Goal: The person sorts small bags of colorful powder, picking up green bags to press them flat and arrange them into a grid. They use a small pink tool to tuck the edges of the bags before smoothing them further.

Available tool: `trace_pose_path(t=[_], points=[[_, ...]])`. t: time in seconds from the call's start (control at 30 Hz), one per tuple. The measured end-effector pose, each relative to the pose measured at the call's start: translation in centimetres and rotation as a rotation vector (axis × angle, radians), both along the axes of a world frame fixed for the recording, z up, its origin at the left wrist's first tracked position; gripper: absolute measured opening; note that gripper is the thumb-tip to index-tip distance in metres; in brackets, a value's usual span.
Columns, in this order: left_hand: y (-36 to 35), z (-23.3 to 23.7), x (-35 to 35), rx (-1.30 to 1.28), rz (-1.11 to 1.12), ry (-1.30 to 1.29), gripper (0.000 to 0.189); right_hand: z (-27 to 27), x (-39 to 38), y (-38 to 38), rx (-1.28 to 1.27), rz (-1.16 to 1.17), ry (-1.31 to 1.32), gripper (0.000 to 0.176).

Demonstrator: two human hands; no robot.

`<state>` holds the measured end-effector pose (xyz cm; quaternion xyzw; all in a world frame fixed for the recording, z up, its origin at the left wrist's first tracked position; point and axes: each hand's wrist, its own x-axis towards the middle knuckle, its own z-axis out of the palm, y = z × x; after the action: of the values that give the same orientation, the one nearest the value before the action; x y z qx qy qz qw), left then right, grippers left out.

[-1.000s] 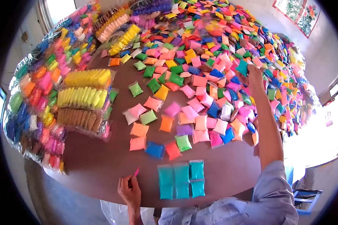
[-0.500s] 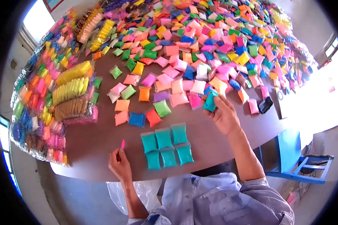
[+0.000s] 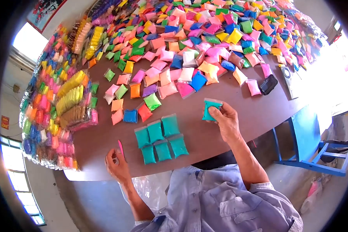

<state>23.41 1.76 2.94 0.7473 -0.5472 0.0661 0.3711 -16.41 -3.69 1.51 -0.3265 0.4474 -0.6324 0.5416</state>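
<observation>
My right hand (image 3: 226,118) pinches a teal packet (image 3: 211,110) above the table's front right part. Six teal packets lie in two touching rows of three, the upper middle one (image 3: 155,131) among them, between my hands. My left hand (image 3: 116,164) is at the table's front edge, its fingers curled around a thin pink stick (image 3: 121,148) that points up from it.
A large heap of coloured packets (image 3: 189,58) covers the back of the brown table (image 3: 205,139). Bundled packets (image 3: 69,100) are stacked at the left. A black case (image 3: 268,84) lies at the right, near a blue stool (image 3: 305,135).
My right hand has drawn the teal packet nearer to my body, away from the heap. The camera view has shifted, and my left hand still has the pink stick.
</observation>
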Motion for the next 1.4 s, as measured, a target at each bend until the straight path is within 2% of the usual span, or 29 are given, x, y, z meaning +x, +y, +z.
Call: trace_pose_path(t=[0.07, 0.17, 0.2, 0.23, 0.33, 0.4, 0.47, 0.5, 0.6, 0.63, 0.73, 0.87, 0.97, 1.0, 1.03, 1.07, 1.17, 1.23, 1.4], points=[[0.8, 2.8, -3.0, -0.011, -0.005, 0.061, 0.019, 0.4, -0.3, 0.6, 0.049, 0.031, -0.057, 0.029], [1.2, 5.2, -11.6, 0.066, -0.483, 0.39, 0.025, -0.1, -0.5, 1.2, 0.045, 0.021, -0.081, 0.028], [1.0, 5.2, -14.6, 0.122, -0.629, 0.501, 0.027, -0.1, -0.6, 1.4, 0.042, 0.02, -0.081, 0.028], [0.5, 5.4, -17.7, 0.143, -0.698, 0.467, 0.03, -0.2, -0.8, 1.6, 0.045, 0.032, -0.066, 0.026], [-0.9, 3.5, -24.0, 0.145, -0.82, 0.479, 0.035, 0.4, -1.0, 2.7, 0.059, 0.07, -0.071, 0.024], [-1.7, 2.3, -26.5, 0.254, -0.877, 0.834, 0.036, 0.6, -1.1, 3.8, 0.084, 0.104, -0.1, 0.023], [-1.9, 1.0, -27.8, 0.286, -0.853, 0.9, 0.033, 0.3, -1.7, 4.5, 0.12, 0.054, -0.14, 0.02], [-1.9, 0.4, -28.0, 0.319, -0.861, 0.965, 0.031, 0.2, -1.6, 4.6, 0.085, -0.011, -0.028, 0.019], [-1.8, -0.6, -27.8, 0.401, -0.858, 0.927, 0.028, -2.1, -3.9, 4.7, 0.063, 0.051, 0.067, 0.023], [-1.8, -0.8, -27.9, 0.331, -0.865, 0.92, 0.026, -0.1, -2.9, 4.5, 0.022, 0.022, 0.259, 0.027], [-1.9, -2.1, -27.7, 0.311, -0.826, 0.893, 0.026, 0.9, -2.4, 4.4, 0.034, 0.067, 0.387, 0.027], [-1.8, -2.8, -27.4, 0.311, -0.873, 0.884, 0.025, 0.0, -2.9, 4.4, -0.003, 0.08, 0.254, 0.026], [-1.8, -1.4, -27.6, 0.39, -0.885, 0.801, 0.026, -1.0, -3.5, 4.5, -0.066, 0.057, 0.207, 0.023], [-1.9, -0.8, -28.0, 0.303, -0.904, 0.939, 0.026, -0.9, -3.4, 4.4, -0.063, 0.057, 0.206, 0.023], [-1.9, -0.5, -28.2, 0.213, -0.92, 1.077, 0.026, -0.5, -3.3, 4.4, -0.101, 0.057, 0.277, 0.022], [-1.9, -0.7, -28.1, 0.216, -0.919, 1.077, 0.026, -0.3, -3.1, 4.4, -0.141, 0.057, 0.349, 0.022], [-2.0, -1.5, -27.9, 0.331, -0.841, 1.073, 0.025, -0.3, -2.7, 4.5, -0.148, 0.028, 0.38, 0.021], [-2.1, -1.9, -28.2, 0.241, -0.81, 1.021, 0.026, -0.3, -2.2, 4.6, -0.139, 0.01, 0.394, 0.022], [-2.1, -1.8, -28.2, 0.211, -0.779, 0.935, 0.029, -0.1, -2.3, 4.9, -0.09, -0.002, 0.479, 0.028]])
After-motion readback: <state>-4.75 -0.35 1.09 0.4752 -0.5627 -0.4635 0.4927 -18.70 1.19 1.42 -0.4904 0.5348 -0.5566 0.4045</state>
